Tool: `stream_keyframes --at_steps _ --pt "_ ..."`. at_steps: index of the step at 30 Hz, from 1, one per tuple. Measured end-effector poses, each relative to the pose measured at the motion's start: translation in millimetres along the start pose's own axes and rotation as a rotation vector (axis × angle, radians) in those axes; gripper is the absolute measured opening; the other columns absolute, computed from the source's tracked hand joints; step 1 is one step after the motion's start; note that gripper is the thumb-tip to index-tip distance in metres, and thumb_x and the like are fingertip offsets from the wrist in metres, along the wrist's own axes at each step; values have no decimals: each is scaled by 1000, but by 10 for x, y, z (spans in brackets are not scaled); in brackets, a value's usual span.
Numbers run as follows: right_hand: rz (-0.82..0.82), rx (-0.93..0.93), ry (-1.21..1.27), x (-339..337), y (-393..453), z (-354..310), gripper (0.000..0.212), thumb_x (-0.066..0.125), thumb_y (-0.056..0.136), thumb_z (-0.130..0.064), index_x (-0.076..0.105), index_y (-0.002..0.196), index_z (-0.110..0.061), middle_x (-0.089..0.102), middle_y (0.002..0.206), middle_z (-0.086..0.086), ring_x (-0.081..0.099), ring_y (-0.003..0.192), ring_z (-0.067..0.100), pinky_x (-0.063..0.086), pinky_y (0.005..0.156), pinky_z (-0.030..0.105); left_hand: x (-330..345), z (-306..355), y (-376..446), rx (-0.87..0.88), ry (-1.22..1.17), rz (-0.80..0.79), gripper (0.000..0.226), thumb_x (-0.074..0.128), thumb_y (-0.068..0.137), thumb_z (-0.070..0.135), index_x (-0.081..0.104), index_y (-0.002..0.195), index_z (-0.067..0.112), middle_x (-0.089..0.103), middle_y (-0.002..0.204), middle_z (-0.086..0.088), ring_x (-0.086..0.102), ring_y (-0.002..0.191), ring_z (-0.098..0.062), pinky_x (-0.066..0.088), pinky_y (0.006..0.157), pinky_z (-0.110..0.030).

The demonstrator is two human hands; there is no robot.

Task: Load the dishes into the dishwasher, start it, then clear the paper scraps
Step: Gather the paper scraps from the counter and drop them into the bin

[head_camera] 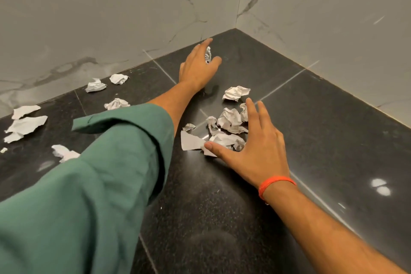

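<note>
Black granite counter [311,118]; left hand [195,66] curls round a crumpled scrap [208,54] beyond the paper pile [224,129]; right hand [255,151], fingers spread, rests against that pile.

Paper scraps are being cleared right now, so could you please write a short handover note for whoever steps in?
Left hand: reached toward the corner, fingers around a crumpled scrap.
Right hand: open, fingers spread against the gathered pile on the black counter.
One crumpled ball lies between the hands.
Loose scraps lie further left along the wall.
Dishwasher not in view.
Left: bring all scraps together and take them off the counter.
</note>
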State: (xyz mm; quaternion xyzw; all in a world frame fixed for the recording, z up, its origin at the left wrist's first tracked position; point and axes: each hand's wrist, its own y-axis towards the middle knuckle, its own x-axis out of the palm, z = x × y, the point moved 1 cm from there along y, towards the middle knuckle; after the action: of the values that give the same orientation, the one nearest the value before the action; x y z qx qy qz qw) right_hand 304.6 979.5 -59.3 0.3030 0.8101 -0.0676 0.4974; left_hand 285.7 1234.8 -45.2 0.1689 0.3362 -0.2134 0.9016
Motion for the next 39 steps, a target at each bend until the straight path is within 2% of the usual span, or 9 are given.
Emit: stream_keyframes --at_steps 7,14,17,23,28,30,33,36,39 --pt "9 42 49 -18 19 3 124 37 61 -100 3 158 -30 6 167 -3 18 151 15 22 121 41 25 108 -230 103 -150 -233 36 45 83 34 76 100 34 70 119 15 60 115 -5 42 110 -40" --pt "57 59 164 -26 40 27 101 27 77 -91 10 157 -31 10 166 -1 16 151 15 23 118 42 -44 195 -1209 159 -451 -332 41 43 90 8 71 116 21 70 122 6 65 114 -13 49 102 -42" --pt "60 39 128 -23 49 33 95 28 81 -86 19 156 -29 18 165 2 17 151 15 24 117 43 -91 230 -1501 101 -566 -404 43 39 95 1 68 123 15 66 130 1 67 116 -13 52 94 -23" --pt "52 7 158 -45 52 25 81 28 88 -78 37 149 -25 41 154 -1 35 143 15 31 115 47 -302 167 -1584 -19 -514 -301 48 41 90 28 65 131 22 62 135 9 54 128 -4 42 110 -28" --pt "73 15 399 -154 22 -26 54 36 93 -65 67 120 -30 71 108 -13 63 105 7 52 93 36 -206 213 -1883 31 -417 -319 41 38 106 42 53 144 36 57 144 13 50 131 1 37 110 -24" --pt "75 33 430 -180 -21 -27 46 38 97 -56 74 105 -29 72 89 -11 65 90 7 52 84 32 -179 241 -1981 28 -374 -355 42 36 106 43 53 144 36 57 144 12 50 132 -2 38 108 -23" --pt "75 87 442 -199 -51 -4 57 40 97 -50 75 88 -6 71 76 15 63 78 27 50 77 38 -205 281 -2169 25 -316 -417 48 34 101 51 51 145 40 53 149 12 46 137 -5 38 109 -26" --pt "88 125 477 -226 -151 7 55 48 96 -41 66 67 2 55 54 12 49 60 26 44 65 36 -312 334 -2355 -14 -436 -461 36 38 97 46 68 118 48 67 126 19 58 122 1 42 107 -26" --pt "42 152 531 -240 -334 11 36 53 96 -30 80 78 -13 73 75 -2 66 79 6 49 80 20 -471 290 -2500 -83 -527 -316 40 44 95 37 69 126 30 68 126 13 59 118 1 43 105 -22"
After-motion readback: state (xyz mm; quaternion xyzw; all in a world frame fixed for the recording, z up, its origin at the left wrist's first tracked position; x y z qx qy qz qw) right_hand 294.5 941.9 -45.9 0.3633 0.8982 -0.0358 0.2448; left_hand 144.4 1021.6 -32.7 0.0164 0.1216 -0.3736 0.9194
